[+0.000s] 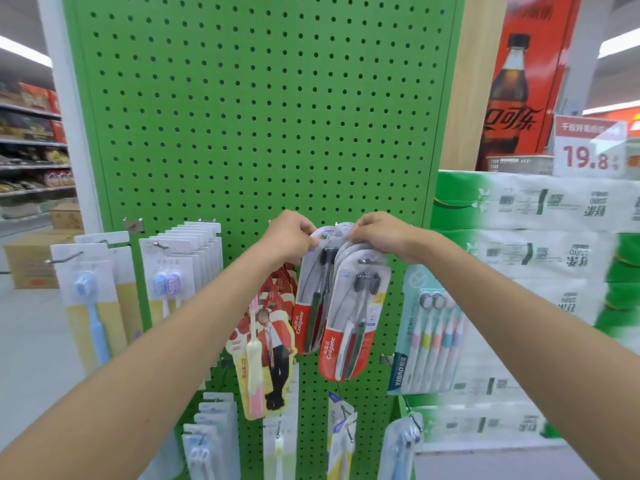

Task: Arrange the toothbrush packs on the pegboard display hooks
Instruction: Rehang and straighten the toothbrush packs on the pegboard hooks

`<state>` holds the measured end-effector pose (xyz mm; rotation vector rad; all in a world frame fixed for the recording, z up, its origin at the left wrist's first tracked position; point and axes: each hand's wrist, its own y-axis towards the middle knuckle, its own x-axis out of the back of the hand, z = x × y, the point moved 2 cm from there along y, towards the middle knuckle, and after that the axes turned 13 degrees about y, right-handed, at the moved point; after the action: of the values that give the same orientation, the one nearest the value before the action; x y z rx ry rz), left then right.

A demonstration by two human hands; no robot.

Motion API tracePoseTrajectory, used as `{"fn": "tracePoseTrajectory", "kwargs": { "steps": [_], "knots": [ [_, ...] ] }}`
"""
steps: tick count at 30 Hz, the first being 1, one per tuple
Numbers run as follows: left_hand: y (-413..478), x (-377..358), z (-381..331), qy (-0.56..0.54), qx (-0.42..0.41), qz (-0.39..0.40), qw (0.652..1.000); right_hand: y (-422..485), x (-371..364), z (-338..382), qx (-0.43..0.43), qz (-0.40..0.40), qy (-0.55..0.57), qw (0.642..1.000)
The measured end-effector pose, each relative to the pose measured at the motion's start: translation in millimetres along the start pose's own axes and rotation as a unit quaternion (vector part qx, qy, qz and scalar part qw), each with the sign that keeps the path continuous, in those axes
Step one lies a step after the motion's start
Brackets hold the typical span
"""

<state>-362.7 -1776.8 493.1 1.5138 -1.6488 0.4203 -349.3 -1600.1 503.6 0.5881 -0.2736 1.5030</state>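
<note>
A green pegboard (263, 109) stands in front of me with toothbrush packs on hooks across its lower half. My left hand (289, 237) pinches the top of a red Colgate toothbrush pack (311, 299), which hangs tilted to the left. My right hand (379, 233) grips the tops of several more Colgate packs (349, 327) at a hook (367, 261) in the middle of the board. The two hands sit side by side, almost touching. The hook's base is hidden behind the packs.
Left hooks carry blue-and-yellow single-brush packs (91, 299) and a thick row of white packs (183, 271). A red pack with a pink brush (265, 355) hangs below my left hand, a multicolour brush pack (427, 334) to the right. Stacked tissue bundles (540, 258) stand at right.
</note>
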Motion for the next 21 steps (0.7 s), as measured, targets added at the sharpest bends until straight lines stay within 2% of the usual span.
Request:
{"fn": "tracePoseTrajectory", "kwargs": {
  "steps": [5, 14, 21],
  "knots": [
    [2, -1, 0, -0.014, 0.013, 0.032, 0.999, 3, 7, 3, 0.003, -0.009, -0.009, 1.000],
    [0, -5, 2, -0.046, 0.049, 0.067, 0.996, 3, 4, 1, -0.014, 0.020, -0.036, 0.999],
    [12, -10, -4, -0.083, 0.054, 0.071, 0.993, 5, 11, 3, 0.014, -0.007, -0.025, 1.000]
  ]
}}
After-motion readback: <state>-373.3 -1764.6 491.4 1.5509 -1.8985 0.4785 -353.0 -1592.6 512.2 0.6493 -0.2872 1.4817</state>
